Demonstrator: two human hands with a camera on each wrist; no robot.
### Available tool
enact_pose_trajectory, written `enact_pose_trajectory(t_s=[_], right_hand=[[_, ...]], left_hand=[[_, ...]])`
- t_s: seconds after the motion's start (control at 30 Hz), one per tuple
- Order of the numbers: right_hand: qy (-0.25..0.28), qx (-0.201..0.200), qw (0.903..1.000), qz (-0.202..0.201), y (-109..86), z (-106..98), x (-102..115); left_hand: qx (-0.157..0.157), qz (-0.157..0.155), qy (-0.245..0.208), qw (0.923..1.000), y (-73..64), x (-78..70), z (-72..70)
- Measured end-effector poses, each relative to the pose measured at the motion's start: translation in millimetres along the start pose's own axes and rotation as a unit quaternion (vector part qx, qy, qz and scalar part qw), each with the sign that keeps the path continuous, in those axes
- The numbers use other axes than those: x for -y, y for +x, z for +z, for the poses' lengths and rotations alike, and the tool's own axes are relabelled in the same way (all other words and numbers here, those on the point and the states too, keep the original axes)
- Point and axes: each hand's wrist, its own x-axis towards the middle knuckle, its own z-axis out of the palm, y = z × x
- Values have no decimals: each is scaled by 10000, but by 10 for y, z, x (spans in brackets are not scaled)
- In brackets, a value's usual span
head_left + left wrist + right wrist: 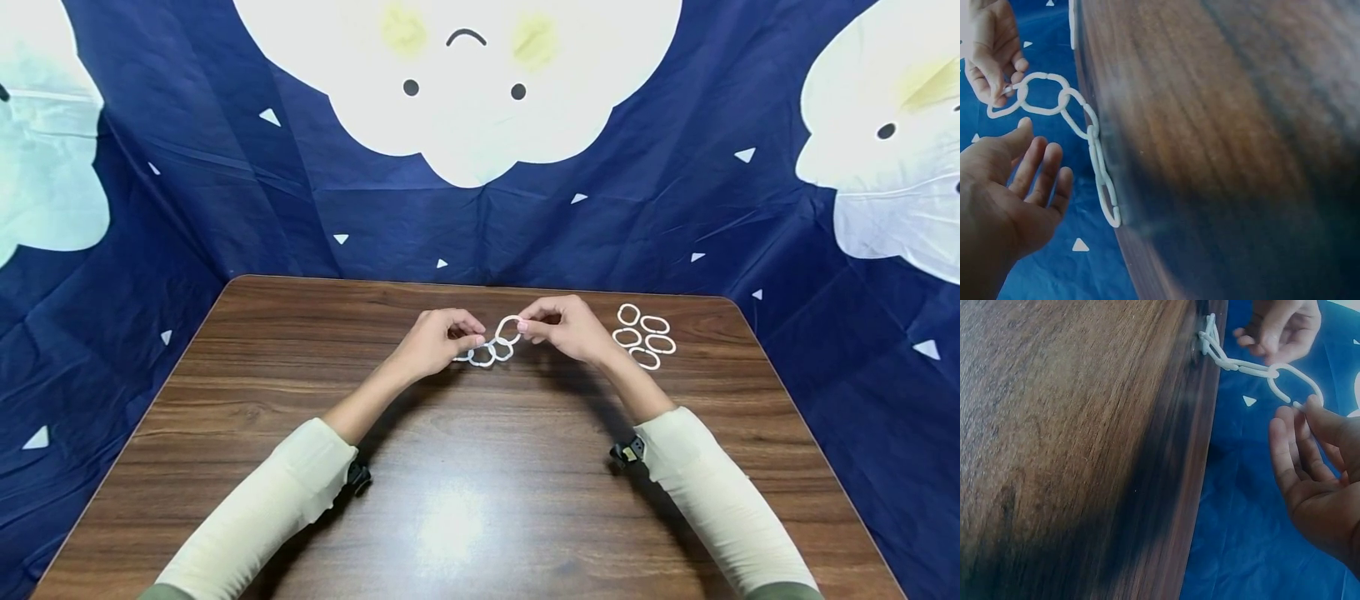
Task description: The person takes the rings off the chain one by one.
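Note:
My right hand pinches the end link of a white plastic chain between thumb and fingers. That end link has a small gap in its loop, close to my fingertips, and is raised above the rest of the chain. Beside the neighbouring links is my left hand, its fingers loosely bent and apart, the thumb tip close under a link in the left wrist view. The chain's other links run down to the left, and its far end rests on the wooden table.
Several loose white links lie in a group on the table, right of my right hand. Behind the table's far edge hangs a dark blue cloth with cloud prints. Both wrists carry small black cameras.

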Motion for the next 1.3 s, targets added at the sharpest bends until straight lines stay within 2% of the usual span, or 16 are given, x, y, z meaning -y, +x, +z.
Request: enact_pose_trajectory(t_s=[0.33,0.57,1.0,1.3], right_hand=[[6,22,10000,1,-6,-3,18],[183,-3,9998,29,1,-5,30],[289,-71,9995,73,9,-4,26],[393,-131,9991,88,3,-8,21]], left_hand=[[299,-213,-79,9993,13,18,117],[401,-180,-146,9989,24,-2,149],[358,-49,57,9993,43,57,209],[359,13,73,9993,56,15,180]])
